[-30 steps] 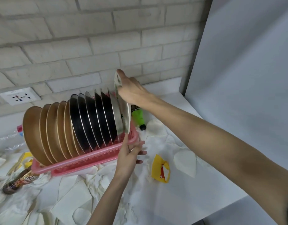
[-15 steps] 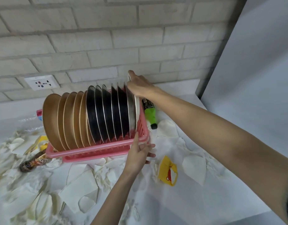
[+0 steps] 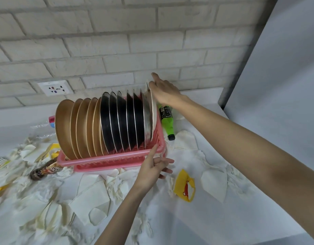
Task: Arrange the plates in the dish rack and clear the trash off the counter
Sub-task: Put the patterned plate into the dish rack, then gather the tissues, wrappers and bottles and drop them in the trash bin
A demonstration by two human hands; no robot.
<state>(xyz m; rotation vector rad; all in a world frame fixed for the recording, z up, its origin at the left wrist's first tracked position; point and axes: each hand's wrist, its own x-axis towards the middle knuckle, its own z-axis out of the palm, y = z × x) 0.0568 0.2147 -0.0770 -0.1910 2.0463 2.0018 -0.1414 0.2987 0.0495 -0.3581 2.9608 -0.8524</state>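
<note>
White counter (image 3: 223,218) under a pale brick wall (image 3: 117,41), littered with torn paper (image 3: 92,197).
Brown plates (image 3: 64,126) and black plates (image 3: 106,121) stand on edge in the pink dish rack (image 3: 106,159). The right hand (image 3: 164,93) grips the top rim of the white plate (image 3: 153,114) at the rack's right end. The left hand (image 3: 150,168), fingers spread straight, presses the rack's front right corner. A green bottle (image 3: 167,121) lies just beside the rack, and a yellow wrapper (image 3: 185,186) is near the left hand.
</note>
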